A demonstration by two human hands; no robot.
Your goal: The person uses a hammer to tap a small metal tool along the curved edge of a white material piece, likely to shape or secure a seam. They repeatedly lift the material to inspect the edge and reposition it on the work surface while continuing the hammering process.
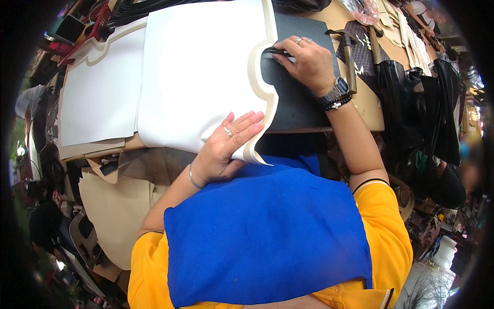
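**Trimming the white sheet at the black mat**

Head view: the black cutting mat is my landmark. The white foam sheet lies over its left part; a hammer rests just right of it. My left hand presses flat, fingers spread, on the sheet's near edge. My right hand clenches a dark knife at the sheet's cut edge.

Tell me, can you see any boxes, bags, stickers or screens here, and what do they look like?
Flat screen device: far left edge of the table, a dark rectangle with a pale frame, tilted.
Clear plastic bag: top of the picture, right of the dark cutting mat, crinkled and see-through with pinkish bits inside.
No labels or signs that can be made out.
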